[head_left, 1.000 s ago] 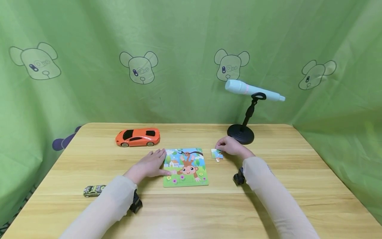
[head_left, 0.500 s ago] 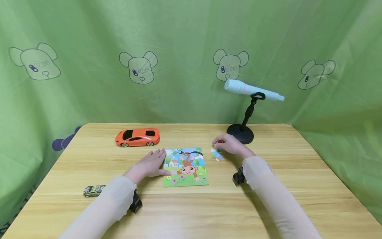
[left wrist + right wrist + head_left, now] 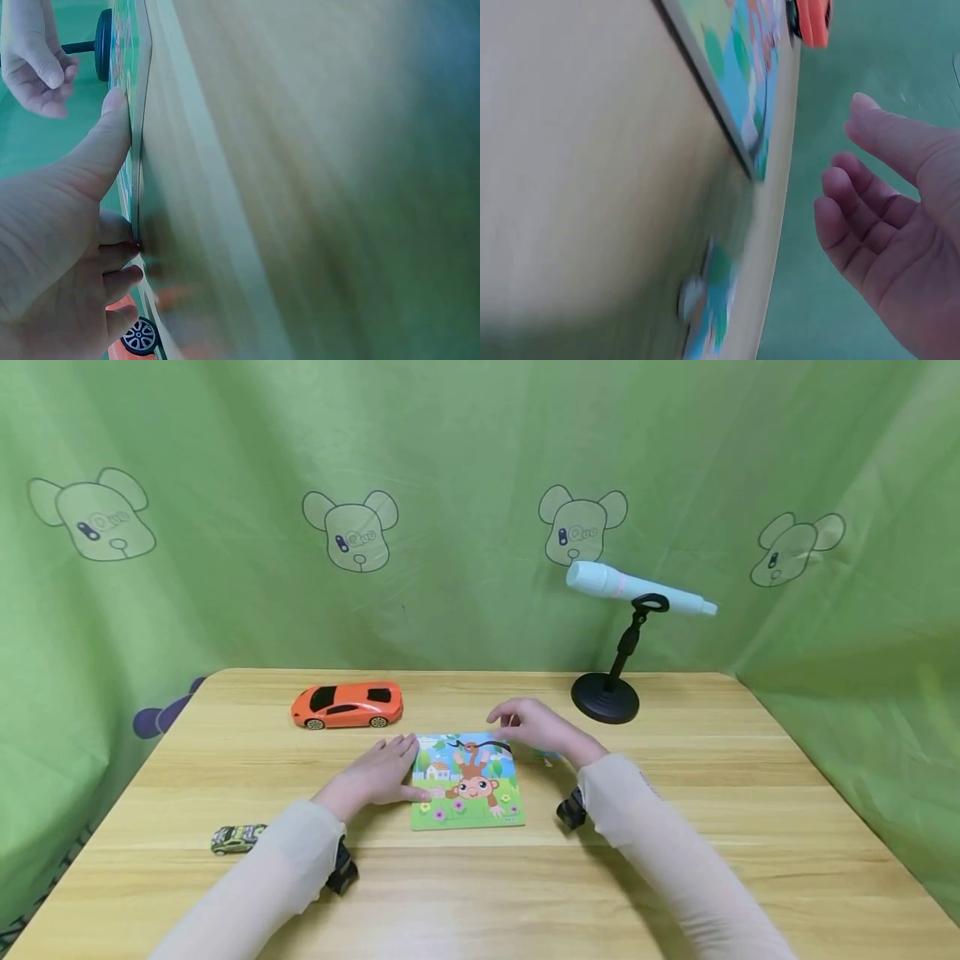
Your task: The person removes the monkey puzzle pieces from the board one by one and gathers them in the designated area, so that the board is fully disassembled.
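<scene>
The wooden surface (image 3: 675, 827) runs wide here, with bare wood all along the near edge and off to the right side. Green cloth (image 3: 465, 468) closes in the back and both sides. The puzzle board (image 3: 467, 779) lies flat near the middle, roughly square, its monkey picture upright toward the person and its edges about square to the near edge of the surface. A loose puzzle piece (image 3: 709, 304) lies just off the board's right side, apart from it; in the head view the right forearm hides most of it.

The left hand (image 3: 375, 772) rests flat beside the board's left edge, fingers straight and relaxed, thumb (image 3: 105, 142) laid against the board's rim, gripping nothing. The right hand (image 3: 528, 722) hangs above the board's upper right corner, clear of the wood, fingers loosely curled and holding nothing; the wrist view shows the palm bare and the fingers (image 3: 855, 217) apart from the board.

Behind the left hand sits the orange toy car (image 3: 347, 705), long axis running left to right, well apart from the board. A small toy car (image 3: 237, 838) sits near the left forearm. At back right stands the microphone stand (image 3: 609, 693), carrying a pale blue microphone (image 3: 637, 587) that lies nearly level, head to the left.
</scene>
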### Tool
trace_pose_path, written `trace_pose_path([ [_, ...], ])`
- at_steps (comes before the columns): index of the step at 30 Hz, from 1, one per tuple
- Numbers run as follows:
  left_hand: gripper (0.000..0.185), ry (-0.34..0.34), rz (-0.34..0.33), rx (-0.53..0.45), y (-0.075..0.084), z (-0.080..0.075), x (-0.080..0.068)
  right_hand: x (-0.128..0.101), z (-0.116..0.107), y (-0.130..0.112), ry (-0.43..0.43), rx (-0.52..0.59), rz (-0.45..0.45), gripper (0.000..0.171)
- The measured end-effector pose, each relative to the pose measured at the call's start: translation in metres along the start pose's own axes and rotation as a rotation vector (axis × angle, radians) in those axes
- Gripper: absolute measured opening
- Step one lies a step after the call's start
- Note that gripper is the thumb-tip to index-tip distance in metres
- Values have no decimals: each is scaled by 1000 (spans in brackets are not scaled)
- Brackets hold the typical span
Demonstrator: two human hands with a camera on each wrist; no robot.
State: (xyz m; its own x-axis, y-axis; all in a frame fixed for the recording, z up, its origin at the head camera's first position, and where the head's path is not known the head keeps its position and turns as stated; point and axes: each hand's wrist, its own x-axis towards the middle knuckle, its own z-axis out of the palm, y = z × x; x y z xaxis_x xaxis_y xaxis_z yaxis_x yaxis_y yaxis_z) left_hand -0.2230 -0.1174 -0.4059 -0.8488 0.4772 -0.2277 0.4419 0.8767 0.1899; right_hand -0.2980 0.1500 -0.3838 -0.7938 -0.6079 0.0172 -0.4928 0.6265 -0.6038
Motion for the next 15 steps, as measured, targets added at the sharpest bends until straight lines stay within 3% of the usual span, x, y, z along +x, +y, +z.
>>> trace_pose_path([
  [15,89,4,8,-10,-1,0,2,21,35,-21,-166,-105,-30,37],
])
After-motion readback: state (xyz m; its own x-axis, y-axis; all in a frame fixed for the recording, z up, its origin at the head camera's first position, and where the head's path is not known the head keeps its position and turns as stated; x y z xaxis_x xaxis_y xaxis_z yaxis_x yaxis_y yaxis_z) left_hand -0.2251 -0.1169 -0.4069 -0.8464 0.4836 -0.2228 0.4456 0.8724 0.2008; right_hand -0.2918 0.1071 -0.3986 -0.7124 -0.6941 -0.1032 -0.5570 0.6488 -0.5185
